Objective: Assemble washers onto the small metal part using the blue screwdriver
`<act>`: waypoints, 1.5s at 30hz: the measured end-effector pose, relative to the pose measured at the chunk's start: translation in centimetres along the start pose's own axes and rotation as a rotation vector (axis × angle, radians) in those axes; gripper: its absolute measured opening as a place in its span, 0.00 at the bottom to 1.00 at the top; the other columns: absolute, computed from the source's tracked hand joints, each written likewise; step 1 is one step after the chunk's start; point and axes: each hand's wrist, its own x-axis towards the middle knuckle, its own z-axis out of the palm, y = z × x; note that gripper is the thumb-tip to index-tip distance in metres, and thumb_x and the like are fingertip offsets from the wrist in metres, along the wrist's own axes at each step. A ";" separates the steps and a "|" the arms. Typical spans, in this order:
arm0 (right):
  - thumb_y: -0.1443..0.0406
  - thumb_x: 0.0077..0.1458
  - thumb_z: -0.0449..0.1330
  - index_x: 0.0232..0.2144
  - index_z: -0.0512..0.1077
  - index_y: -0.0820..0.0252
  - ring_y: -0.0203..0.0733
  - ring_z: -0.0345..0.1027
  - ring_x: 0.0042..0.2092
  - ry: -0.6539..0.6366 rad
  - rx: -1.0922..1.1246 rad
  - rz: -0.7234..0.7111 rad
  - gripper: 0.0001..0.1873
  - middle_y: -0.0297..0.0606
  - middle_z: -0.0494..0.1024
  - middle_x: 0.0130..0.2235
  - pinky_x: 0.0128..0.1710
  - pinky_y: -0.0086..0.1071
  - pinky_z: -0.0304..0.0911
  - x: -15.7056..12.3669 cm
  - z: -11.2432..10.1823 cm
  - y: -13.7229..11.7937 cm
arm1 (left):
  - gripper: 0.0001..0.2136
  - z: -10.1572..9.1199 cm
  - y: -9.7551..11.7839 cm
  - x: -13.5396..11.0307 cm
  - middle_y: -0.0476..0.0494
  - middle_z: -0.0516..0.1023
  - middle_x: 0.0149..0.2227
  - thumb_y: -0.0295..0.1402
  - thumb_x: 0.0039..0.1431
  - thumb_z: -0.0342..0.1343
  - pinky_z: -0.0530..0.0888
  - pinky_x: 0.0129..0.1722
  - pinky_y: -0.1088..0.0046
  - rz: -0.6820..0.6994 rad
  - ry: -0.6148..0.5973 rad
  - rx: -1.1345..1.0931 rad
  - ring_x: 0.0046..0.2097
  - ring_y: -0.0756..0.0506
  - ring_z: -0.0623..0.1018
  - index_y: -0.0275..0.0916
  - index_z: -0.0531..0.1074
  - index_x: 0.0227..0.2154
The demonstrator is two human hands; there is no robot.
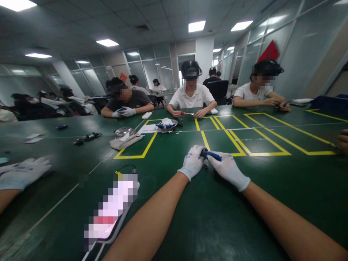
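Note:
My left hand [192,163], in a white glove, is closed around the dark end of a blue and black hand tool [213,155]. Its exact kind I cannot make out. From the other side my right hand [230,169], also white-gloved, grips the blue handle-like part. Both hands meet just above the green table [217,224], in front of my stretched forearms. A small shiny metal part [206,165] shows between and below the hands; whether it belongs to the tool is unclear. My fingers hide much of the dark end.
A phone [111,210] with a lit screen and cable lies left of my forearm. Ahead are a metal bowl [174,127] with gloves, a metal pan [123,132], a cloth pouch [125,142] and yellow tape outlines [130,157]. Another person's gloved hand [27,172] rests at left; co-workers sit opposite.

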 end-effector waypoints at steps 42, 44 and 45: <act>0.58 0.59 0.53 0.30 0.79 0.59 0.42 0.70 0.32 0.090 0.031 0.044 0.17 0.36 0.79 0.29 0.32 0.31 0.58 0.2 -0.1 -0.2 | 0.16 -0.4 0.2 0.3 0.39 0.76 0.49 0.24 0.57 0.59 0.72 0.57 0.60 0.001 0.024 -0.023 0.52 0.40 0.75 0.38 0.74 0.48; 0.58 0.59 0.53 0.31 0.79 0.59 0.42 0.70 0.32 0.107 0.042 0.049 0.17 0.36 0.80 0.30 0.33 0.31 0.58 0.2 0.1 -0.2 | 0.16 -0.4 0.3 0.4 0.39 0.76 0.49 0.24 0.57 0.58 0.72 0.57 0.60 0.005 0.022 -0.022 0.52 0.40 0.75 0.38 0.74 0.49; 0.58 0.59 0.53 0.31 0.79 0.59 0.42 0.70 0.32 0.101 0.051 0.045 0.17 0.36 0.79 0.29 0.32 0.31 0.58 0.2 0.2 -0.2 | 0.16 -0.4 0.3 0.4 0.39 0.76 0.49 0.23 0.56 0.58 0.72 0.57 0.60 0.008 0.020 -0.022 0.53 0.40 0.75 0.37 0.74 0.49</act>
